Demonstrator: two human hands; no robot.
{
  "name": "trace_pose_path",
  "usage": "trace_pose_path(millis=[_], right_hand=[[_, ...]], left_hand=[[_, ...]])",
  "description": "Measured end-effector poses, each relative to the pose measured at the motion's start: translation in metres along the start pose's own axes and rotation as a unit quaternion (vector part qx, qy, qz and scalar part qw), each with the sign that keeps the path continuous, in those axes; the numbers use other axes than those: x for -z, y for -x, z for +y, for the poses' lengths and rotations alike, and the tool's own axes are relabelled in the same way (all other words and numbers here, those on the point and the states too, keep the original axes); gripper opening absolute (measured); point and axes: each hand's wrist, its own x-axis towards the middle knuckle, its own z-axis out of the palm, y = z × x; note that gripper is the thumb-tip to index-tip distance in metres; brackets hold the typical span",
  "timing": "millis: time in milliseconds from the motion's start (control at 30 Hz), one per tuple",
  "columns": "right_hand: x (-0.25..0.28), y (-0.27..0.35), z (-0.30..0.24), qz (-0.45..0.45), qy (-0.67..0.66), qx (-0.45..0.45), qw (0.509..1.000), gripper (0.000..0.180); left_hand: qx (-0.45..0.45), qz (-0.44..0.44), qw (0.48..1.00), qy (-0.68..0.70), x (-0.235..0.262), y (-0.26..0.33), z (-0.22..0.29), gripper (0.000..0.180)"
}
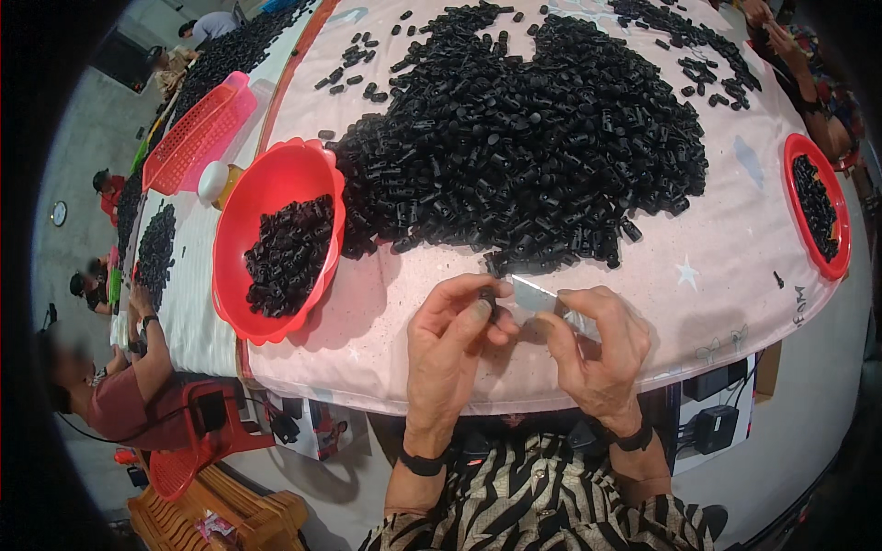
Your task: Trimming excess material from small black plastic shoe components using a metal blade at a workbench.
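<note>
My left hand [443, 344] is closed, pinching a small black plastic piece [488, 296], which looks like a cord lock, between thumb and fingers. Close beside it, my right hand [602, 344] grips a thin, flat, silvery piece [535, 296] with a bright straight edge, like a blade; its exact kind is not clear. The edge points toward the black piece, and I cannot tell whether they touch. Both hands are above the near edge of the table, just in front of a big pile of similar black pieces [514, 138].
On the left of the pink cloth [386, 367] stands a red scalloped bowl [230, 275] partly filled with black pieces. A red plate [839, 262] with more lies at the right edge. Beyond the bowl are a pink basket [197, 129] and a white-capped jar [214, 182]. Other people sit nearby.
</note>
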Motion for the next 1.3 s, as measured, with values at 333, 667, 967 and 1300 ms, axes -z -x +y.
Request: trace_pose_path(millis=[333,667,967,1300], right_hand=[[-0.001,0.001,-0.001,0.007,0.008,0.003,1.0,0.028],[-0.003,0.001,-0.002,-0.003,0.009,0.0,1.0,0.026],[-0.002,0.003,-0.003,0.003,0.013,0.0,1.0,0.027],[-0.004,-0.001,-0.002,0.0,0.013,0.003,1.0,0.026]], left_hand=[[-0.014,-0.031,0.999,-0.003,0.003,0.004,0.004,0.028],[-0.058,0.039,0.995,-0.069,0.01,0.0,0.021,0.032],[-0.069,0.032,0.995,-0.068,0.019,-0.001,0.018,0.025],[-0.051,0.065,0.993,-0.081,0.017,-0.002,0.021,0.021]])
